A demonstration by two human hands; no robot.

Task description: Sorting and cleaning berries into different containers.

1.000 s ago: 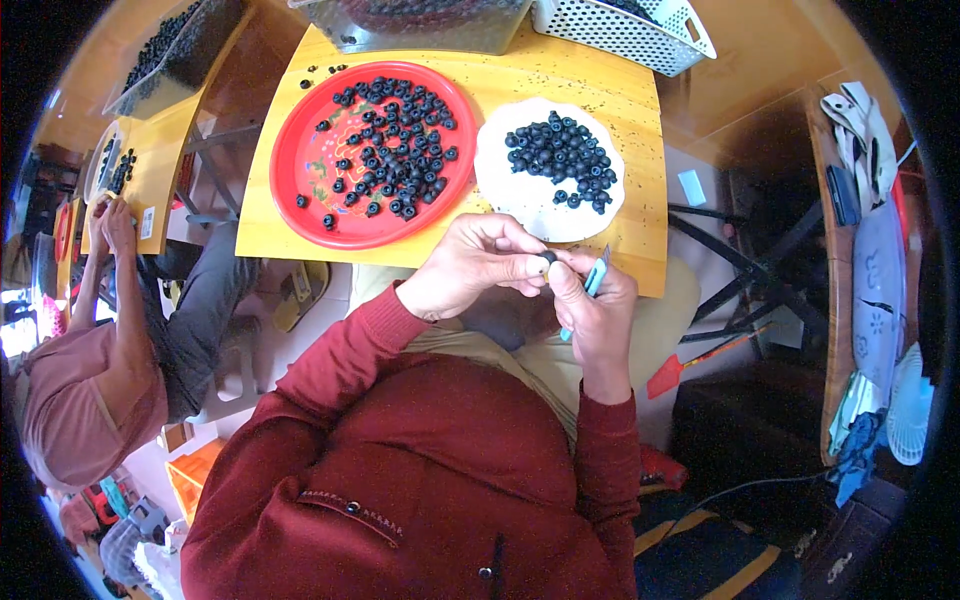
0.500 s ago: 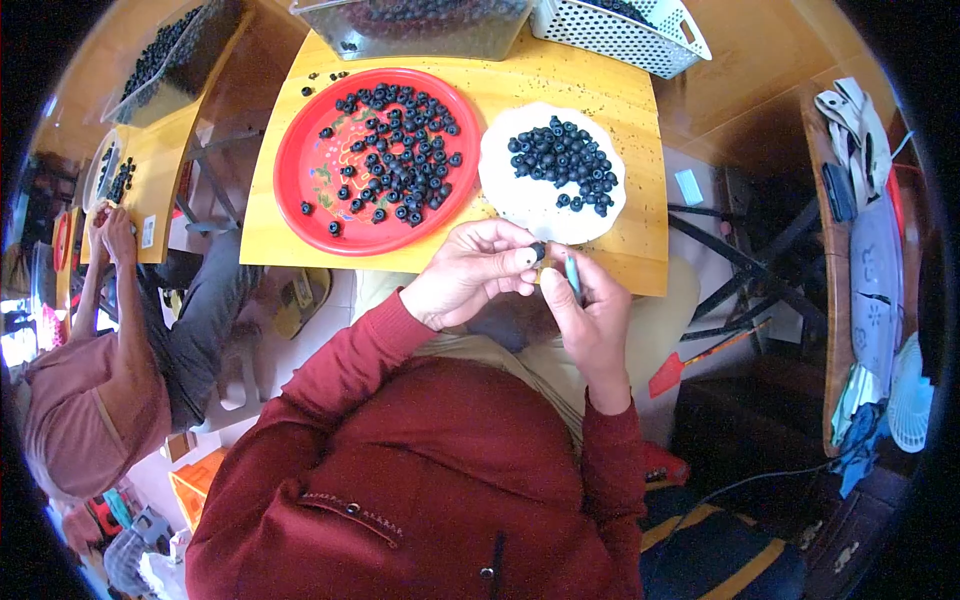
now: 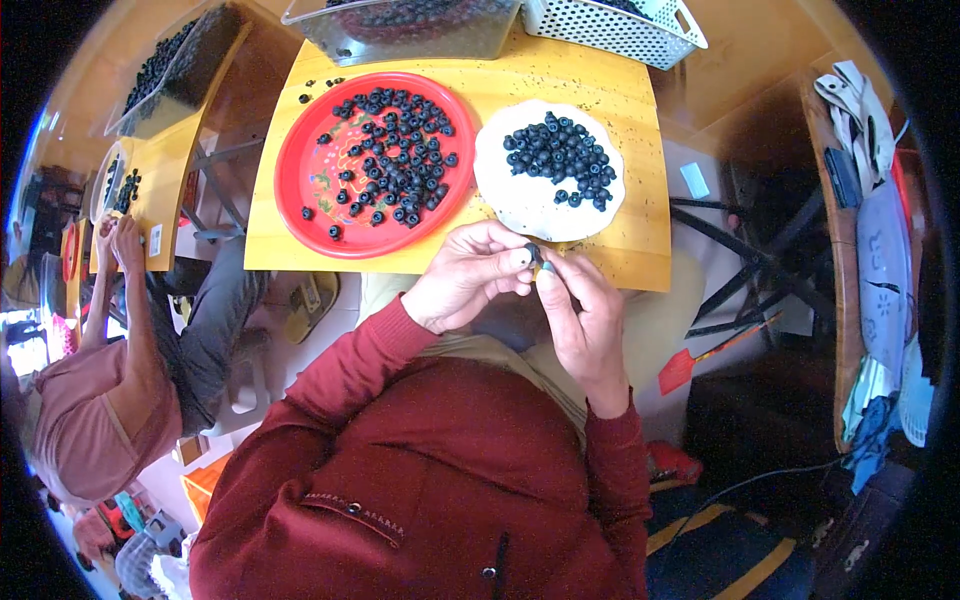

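Just beyond my lap, my left hand (image 3: pixel 465 278) pinches a small round black part (image 3: pixel 533 251), which looks like rubber or plastic, between thumb and fingertips. My right hand (image 3: pixel 585 325) meets it from the other side, thumb and fingers closed around a thin teal tool (image 3: pixel 547 267); only a bit of teal shows, and the tool's kind is hidden. Ahead and to the left is a red round tray (image 3: pixel 298 165) strewn with black parts, many with a visible hole. A white scalloped plate (image 3: pixel 512 208) holds a tighter group of similar parts, just beyond my right hand.
At the table's far edge stand a clear bin (image 3: pixel 420 45) and a white perforated basket (image 3: pixel 615 38), both holding black parts. Dark specks dot the yellow tabletop (image 3: pixel 640 130). Another person (image 3: pixel 105 400) sits at a table on the left. A red flyswatter (image 3: pixel 677 371) is at right.
My right hand has moved in to the left, against the black part. The teal tool, visible along its length before, is now mostly covered. My left hand keeps its pinch.
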